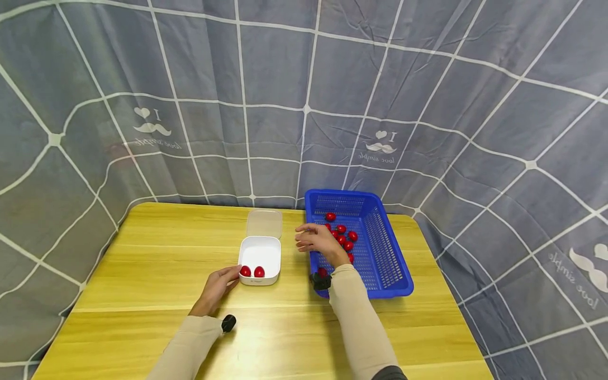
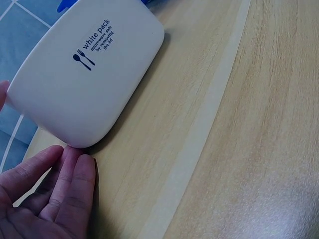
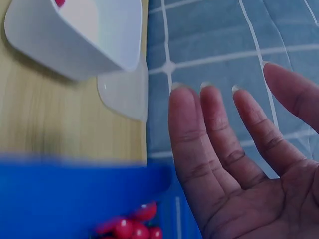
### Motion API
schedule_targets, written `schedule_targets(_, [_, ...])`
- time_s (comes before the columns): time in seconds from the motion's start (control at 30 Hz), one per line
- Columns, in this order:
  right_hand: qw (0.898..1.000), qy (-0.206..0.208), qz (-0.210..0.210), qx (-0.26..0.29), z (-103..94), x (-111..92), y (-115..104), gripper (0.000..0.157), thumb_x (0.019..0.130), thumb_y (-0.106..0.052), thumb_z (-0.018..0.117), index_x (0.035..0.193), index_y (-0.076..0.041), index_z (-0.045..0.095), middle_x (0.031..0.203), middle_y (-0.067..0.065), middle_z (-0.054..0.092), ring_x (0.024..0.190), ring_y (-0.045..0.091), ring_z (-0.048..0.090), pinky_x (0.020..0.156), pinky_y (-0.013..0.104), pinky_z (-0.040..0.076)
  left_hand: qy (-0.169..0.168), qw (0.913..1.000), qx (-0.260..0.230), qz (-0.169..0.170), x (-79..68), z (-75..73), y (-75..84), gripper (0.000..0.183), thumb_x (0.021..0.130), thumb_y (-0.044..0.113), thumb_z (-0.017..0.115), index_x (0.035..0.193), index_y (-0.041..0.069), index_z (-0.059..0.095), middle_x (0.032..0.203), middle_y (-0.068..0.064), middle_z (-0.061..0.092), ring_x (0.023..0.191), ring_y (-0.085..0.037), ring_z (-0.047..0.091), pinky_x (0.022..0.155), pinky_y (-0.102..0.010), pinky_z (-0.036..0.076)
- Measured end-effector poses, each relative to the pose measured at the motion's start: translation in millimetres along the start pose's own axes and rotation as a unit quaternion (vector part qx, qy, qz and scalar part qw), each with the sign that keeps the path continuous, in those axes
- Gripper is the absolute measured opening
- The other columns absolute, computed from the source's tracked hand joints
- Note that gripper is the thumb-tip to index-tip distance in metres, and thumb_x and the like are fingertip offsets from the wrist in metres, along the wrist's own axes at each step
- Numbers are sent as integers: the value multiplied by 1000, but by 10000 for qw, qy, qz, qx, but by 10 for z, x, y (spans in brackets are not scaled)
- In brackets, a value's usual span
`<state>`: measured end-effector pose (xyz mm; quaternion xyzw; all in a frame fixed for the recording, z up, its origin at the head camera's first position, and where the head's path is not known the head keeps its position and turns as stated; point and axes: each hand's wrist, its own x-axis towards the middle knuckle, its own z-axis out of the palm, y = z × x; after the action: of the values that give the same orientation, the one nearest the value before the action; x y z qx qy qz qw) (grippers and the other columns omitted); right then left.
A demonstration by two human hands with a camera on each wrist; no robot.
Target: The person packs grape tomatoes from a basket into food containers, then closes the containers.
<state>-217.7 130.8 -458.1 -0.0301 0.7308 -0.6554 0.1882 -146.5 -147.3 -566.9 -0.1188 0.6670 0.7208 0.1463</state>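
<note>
Two cherry tomatoes (image 1: 258, 272) lie at the near side of a square white food container (image 1: 260, 253). My left hand (image 1: 219, 287) is at the container's near left corner. In the left wrist view, the fingertips (image 2: 82, 162) rest against the lower corner of its printed wall, fingers fairly straight. My right hand (image 1: 319, 241) hovers over the left rim of a blue plastic basket (image 1: 387, 253), fingers extended and nothing held; its palm (image 3: 269, 204) shows bare in the right wrist view. Several more red cherry tomatoes (image 1: 341, 239) are inside the basket, partly hidden by the right hand and forearm.
A translucent lid (image 1: 264, 224) lies directly behind the container on the wooden table (image 1: 180, 248). Grey checked cloth (image 1: 275, 126) hangs behind and around the table. Black wrist cameras (image 1: 229, 323) are strapped to both sleeves.
</note>
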Motion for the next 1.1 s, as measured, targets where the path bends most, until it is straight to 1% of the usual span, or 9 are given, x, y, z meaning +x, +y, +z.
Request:
schedule_targets(0.07, [9999, -7, -12, 112, -79, -19, 17, 34, 93, 1, 57, 124, 14, 51, 97, 17, 65, 83, 22, 67, 87, 49, 56, 10, 10000, -19, -8, 4, -1, 0, 56, 101, 26, 53, 136, -15, 41, 142, -28, 40, 129, -31, 42, 108, -34, 41])
schedule_targets(0.13, [9998, -20, -46, 197, -151, -30, 46, 34, 94, 2, 56, 124, 15, 50, 91, 12, 65, 81, 21, 67, 88, 51, 56, 22, 10000, -16, -20, 8, -2, -4, 56, 101, 27, 54, 136, -15, 41, 142, -28, 40, 129, -32, 42, 108, -35, 41])
schedule_targets(0.2, [9995, -16, -71, 308, -219, -38, 85, 33, 94, 3, 55, 124, 16, 50, 88, 10, 64, 80, 22, 66, 85, 48, 58, 40, 10000, -10, -40, 10, -1, -6, 56, 101, 26, 54, 137, -15, 41, 142, -28, 40, 128, -31, 42, 108, -35, 41])
schedule_targets(0.33, [9992, 45, -110, 377, -345, -58, 164, 31, 95, 3, 53, 122, 17, 50, 88, 11, 65, 75, 19, 66, 77, 39, 61, 53, 10000, 0, -47, 9, 4, -12, 56, 101, 27, 54, 137, -15, 41, 142, -27, 40, 128, -31, 42, 109, -35, 41])
schedule_targets(0.4, [9991, 96, -44, 409, -403, -64, 200, 30, 95, 2, 53, 122, 17, 51, 90, 12, 65, 74, 18, 66, 79, 41, 61, 48, 10000, 3, -38, 4, 7, -12, 56, 101, 26, 53, 137, -14, 41, 142, -27, 40, 128, -31, 42, 109, -36, 41])
schedule_targets(0.57, [9984, 270, 265, 413, -525, -86, 265, 29, 94, 4, 53, 121, 15, 52, 91, 13, 66, 77, 21, 66, 88, 52, 55, -5, 10000, 38, 15, -4, 6, -11, 55, 101, 27, 53, 136, -15, 41, 142, -27, 40, 129, -32, 41, 109, -35, 41])
schedule_targets(0.73, [9980, 201, 546, 253, -608, -112, 306, 33, 94, 5, 50, 125, 15, 50, 100, 19, 67, 84, 25, 66, 90, 54, 54, 12, 10000, 82, 54, 0, 1, -6, 54, 101, 26, 52, 135, -14, 43, 141, -27, 41, 127, -31, 43, 108, -34, 42])
schedule_targets(0.93, [9940, -59, 1085, -144, -680, -127, 378, 33, 94, 5, 49, 126, 10, 53, 114, 26, 63, 96, 34, 65, 90, 52, 55, -10, 10000, 57, 18, -3, 3, 1, 55, 101, 27, 52, 136, -15, 41, 142, -28, 40, 129, -32, 41, 108, -34, 41])
schedule_targets(1.1, [9849, -558, 1582, -419, -742, -143, 462, 39, 92, 7, 47, 130, 8, 51, 115, 25, 62, 95, 31, 64, 86, 50, 57, 23, 10000, 79, -20, -9, 10, -12, 57, 100, 28, 54, 135, -15, 43, 141, -28, 41, 128, -33, 43, 107, -35, 42])
